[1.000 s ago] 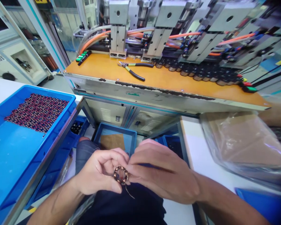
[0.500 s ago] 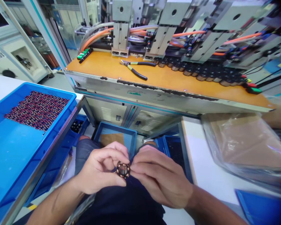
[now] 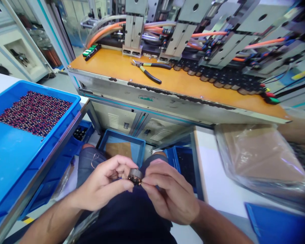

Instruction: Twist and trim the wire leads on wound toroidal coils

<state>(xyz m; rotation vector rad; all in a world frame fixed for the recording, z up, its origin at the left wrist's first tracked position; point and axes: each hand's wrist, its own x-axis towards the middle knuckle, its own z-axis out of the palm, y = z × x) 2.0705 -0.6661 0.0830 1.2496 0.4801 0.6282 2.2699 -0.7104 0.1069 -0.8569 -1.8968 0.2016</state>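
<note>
A small motor stator (image 3: 135, 176), a grey metal ring with copper windings at its lower rim, is between my hands above my lap. My left hand (image 3: 108, 181) grips it between thumb and fingers, its side wall turned upward. At its right edge, my right hand (image 3: 169, 191) is closed in a pinch, fingertips touching the copper side. Whatever lies inside that pinch is hidden. A thin loop of copper-coloured wire (image 3: 93, 160) shows over my left knee, beyond my left hand.
Cutting pliers (image 3: 149, 70) and a row of dark, copper-coloured cylindrical parts (image 3: 220, 76) lie on the orange machine bench (image 3: 109, 67). A blue tray (image 3: 17, 145) of small parts stands left. Plastic-wrapped cardboard (image 3: 251, 149) rests right; a blue bin (image 3: 139, 145) sits below.
The stator has tipped, so its grey side wall shows instead of its open ring face. Both hands stay on it. The view has shifted slightly, and a wire loop now shows by the left knee.
</note>
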